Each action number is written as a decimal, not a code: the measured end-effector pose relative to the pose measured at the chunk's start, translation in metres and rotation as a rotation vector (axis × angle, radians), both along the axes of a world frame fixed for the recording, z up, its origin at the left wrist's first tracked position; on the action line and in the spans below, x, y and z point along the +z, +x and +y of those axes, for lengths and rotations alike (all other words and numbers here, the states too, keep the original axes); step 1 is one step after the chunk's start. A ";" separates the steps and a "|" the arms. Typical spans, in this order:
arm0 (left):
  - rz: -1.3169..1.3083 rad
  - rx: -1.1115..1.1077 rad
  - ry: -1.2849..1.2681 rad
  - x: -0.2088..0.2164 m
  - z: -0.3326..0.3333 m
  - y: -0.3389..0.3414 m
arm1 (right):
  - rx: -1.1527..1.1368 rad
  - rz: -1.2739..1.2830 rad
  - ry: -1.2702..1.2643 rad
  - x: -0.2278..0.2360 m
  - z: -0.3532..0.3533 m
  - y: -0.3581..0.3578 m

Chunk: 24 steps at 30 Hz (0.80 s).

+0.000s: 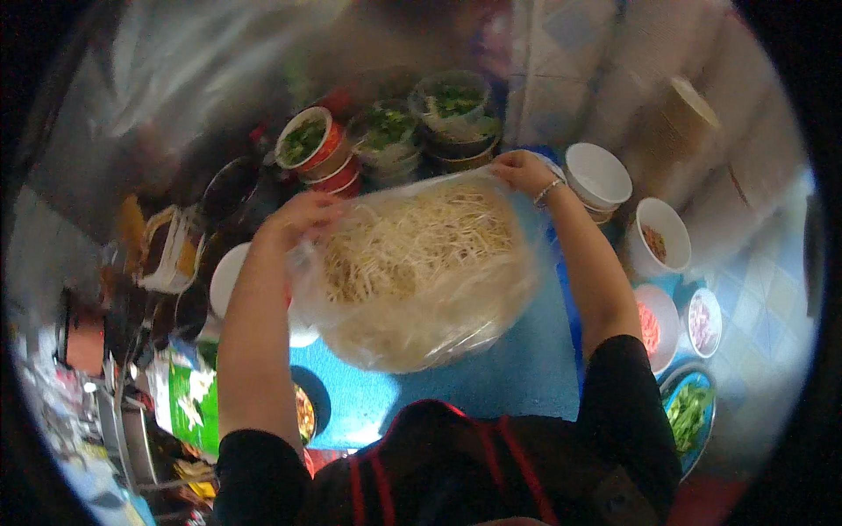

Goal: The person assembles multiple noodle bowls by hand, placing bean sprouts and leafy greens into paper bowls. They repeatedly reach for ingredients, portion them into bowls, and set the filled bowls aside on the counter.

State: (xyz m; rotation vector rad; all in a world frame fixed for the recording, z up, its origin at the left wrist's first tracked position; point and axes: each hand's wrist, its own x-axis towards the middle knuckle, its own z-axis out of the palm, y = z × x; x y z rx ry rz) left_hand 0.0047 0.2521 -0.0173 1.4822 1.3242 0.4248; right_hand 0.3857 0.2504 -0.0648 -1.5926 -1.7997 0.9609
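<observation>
A large clear plastic bag full of pale bean sprouts [421, 245] spreads over the blue tabletop [544, 351] in front of me. My left hand [303, 219] grips the bag's upper left edge, its fingers curled over the plastic. At the upper right corner, my right hand [524, 173] pinches the bag; a bracelet circles that wrist. The sprouts lie in the upper part of the bag, and the lower part is slack, crumpled plastic.
Beyond the bag stand several tubs of green leaves [454, 98] and a red-and-white paper bowl [304, 138]. A stack of white bowls [598, 175] is at right, with a tub of brown bits [658, 241], pink shreds [647, 329] and a bowl of greens [691, 419] nearer me.
</observation>
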 end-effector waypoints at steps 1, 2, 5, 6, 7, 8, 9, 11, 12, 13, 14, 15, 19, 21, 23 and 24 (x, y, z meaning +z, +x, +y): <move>0.028 -0.017 -0.089 0.008 -0.003 -0.006 | 0.068 0.262 -0.071 -0.015 0.003 0.005; -0.039 0.038 -0.100 -0.010 0.009 -0.030 | 0.132 0.538 -0.168 -0.029 0.006 0.009; 0.316 0.299 -0.059 -0.032 0.030 -0.046 | 0.285 1.156 -0.288 -0.054 0.005 0.023; 0.392 0.270 0.048 -0.033 0.036 -0.055 | 0.304 1.319 -0.274 -0.049 -0.005 0.022; 0.458 0.239 0.156 -0.035 0.044 -0.064 | 0.332 1.436 -0.197 -0.044 -0.015 0.025; 0.523 0.211 0.264 -0.040 0.052 -0.069 | 0.372 1.556 -0.120 -0.040 -0.026 0.029; 0.453 0.167 0.385 -0.036 0.053 -0.063 | 0.181 1.414 -0.024 -0.040 -0.029 0.043; 0.308 0.082 0.619 -0.006 0.045 -0.049 | -0.179 1.108 0.144 -0.040 -0.031 0.085; 0.303 0.088 0.672 0.011 0.036 -0.039 | -0.322 0.678 0.347 -0.035 -0.036 0.102; 0.298 0.095 0.722 0.027 0.020 -0.022 | -0.447 0.232 0.523 -0.034 -0.043 0.113; 0.289 0.098 0.772 0.038 0.006 -0.004 | -0.520 -0.170 0.471 -0.038 -0.049 0.118; 0.267 0.035 0.776 0.045 -0.009 0.012 | -0.576 -0.570 0.402 -0.042 -0.054 0.122; 0.319 -0.238 0.980 0.068 -0.070 0.068 | -0.635 -0.963 0.199 -0.069 -0.050 0.141; 0.348 -0.335 1.066 0.073 -0.095 0.081 | -0.774 -0.811 0.367 -0.059 -0.058 0.137; 0.310 -0.368 1.061 0.075 -0.120 0.084 | -0.837 -0.689 0.523 -0.048 -0.066 0.125; 0.269 -0.373 1.044 0.077 -0.130 0.085 | -0.849 -0.646 0.596 -0.042 -0.073 0.119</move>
